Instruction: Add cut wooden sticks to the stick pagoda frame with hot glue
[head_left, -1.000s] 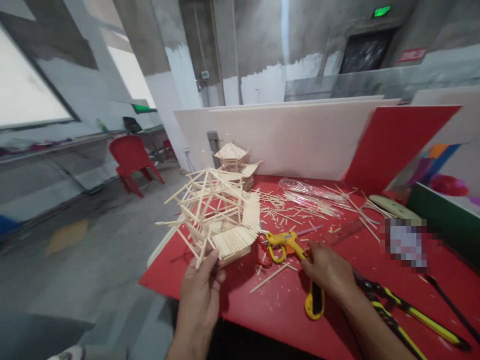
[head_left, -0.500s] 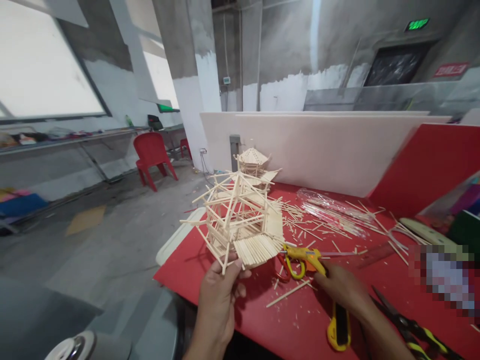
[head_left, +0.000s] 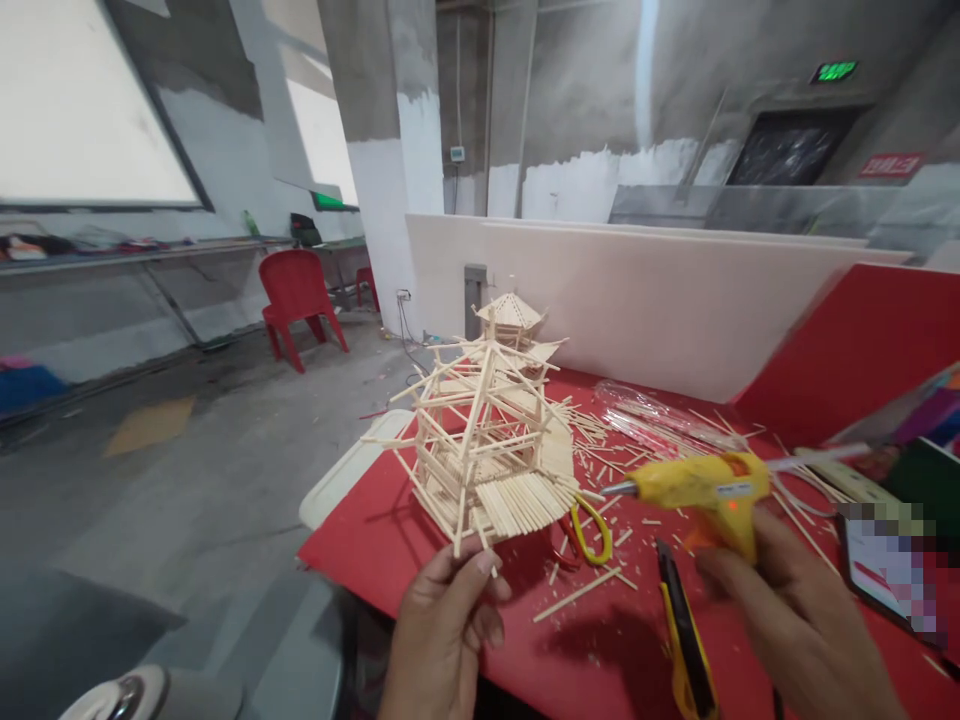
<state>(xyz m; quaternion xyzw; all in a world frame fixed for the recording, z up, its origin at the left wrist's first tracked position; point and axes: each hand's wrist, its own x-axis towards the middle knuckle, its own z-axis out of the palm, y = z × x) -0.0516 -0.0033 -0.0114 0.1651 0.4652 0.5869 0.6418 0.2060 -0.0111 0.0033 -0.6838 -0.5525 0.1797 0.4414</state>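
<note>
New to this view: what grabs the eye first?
Probably the bright yellow glue gun, held in the right hand above the red tabletop, nozzle pointing left toward the stick model. That partly roofed model stands out next, mid-picture, with the left hand pinching at its near lower corner. Behind it, near the pale boards, is a second stick model with a peaked roof.

No words can be read for certain. Far right, a lit green sign (head_left: 835,71) above the dark door (head_left: 795,145) and a red sign (head_left: 891,165) on the wall beside it bear characters too small to make out. Near right, the yellow glue gun (head_left: 675,483) carries a pale label (head_left: 735,490), its print blurred; the phone (head_left: 870,565) screen is pixelated.
</note>
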